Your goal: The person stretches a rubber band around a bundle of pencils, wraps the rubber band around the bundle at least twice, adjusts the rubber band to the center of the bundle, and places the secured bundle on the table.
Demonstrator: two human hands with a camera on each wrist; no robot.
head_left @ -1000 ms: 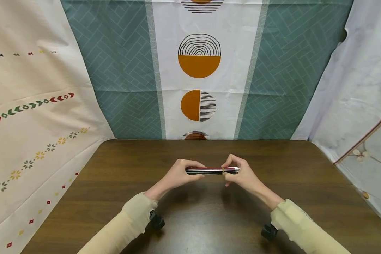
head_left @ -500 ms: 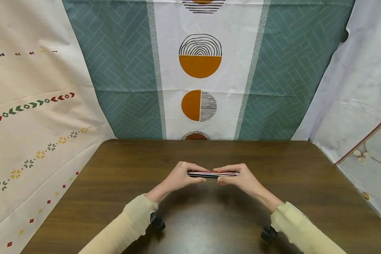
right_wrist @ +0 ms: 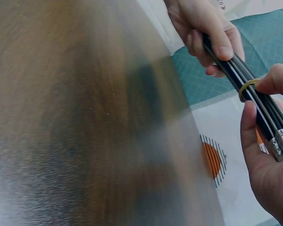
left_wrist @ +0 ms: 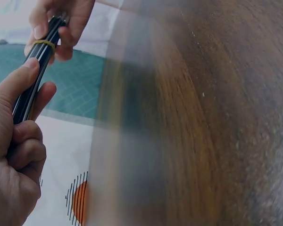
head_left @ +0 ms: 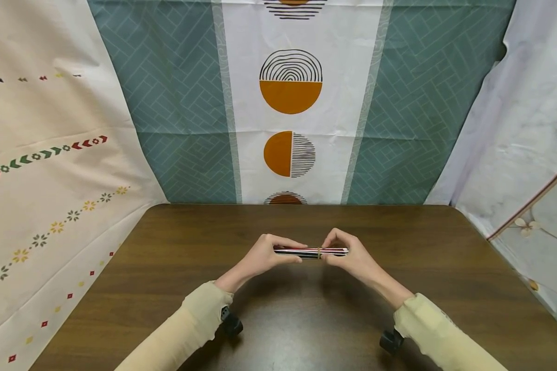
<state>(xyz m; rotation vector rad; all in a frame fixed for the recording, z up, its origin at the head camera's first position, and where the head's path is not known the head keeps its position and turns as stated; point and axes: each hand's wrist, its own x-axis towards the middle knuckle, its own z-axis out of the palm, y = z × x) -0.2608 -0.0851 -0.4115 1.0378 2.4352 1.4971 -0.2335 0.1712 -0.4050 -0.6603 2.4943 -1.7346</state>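
A bundle of dark, striped pencils is held level above the table, with metal eraser ends at its right end. Around it runs a yellowish rubber band, right of the middle. My left hand grips the bundle's left end, thumb on the near side and index finger along the far side. With thumb and index fingertip right at the band, my right hand pinches it against the pencils. In the left wrist view the pencils' left ends are hidden inside my left hand.
The brown wooden table lies beneath both hands. Behind it hangs a green and white patterned cloth, with a cream cloth on the left and a pale one on the right.
The rubber band has shifted a little left along the bundle. My right index finger straightened along the pencils half a second ago and is bent at the band again. My left hand keeps its grip.
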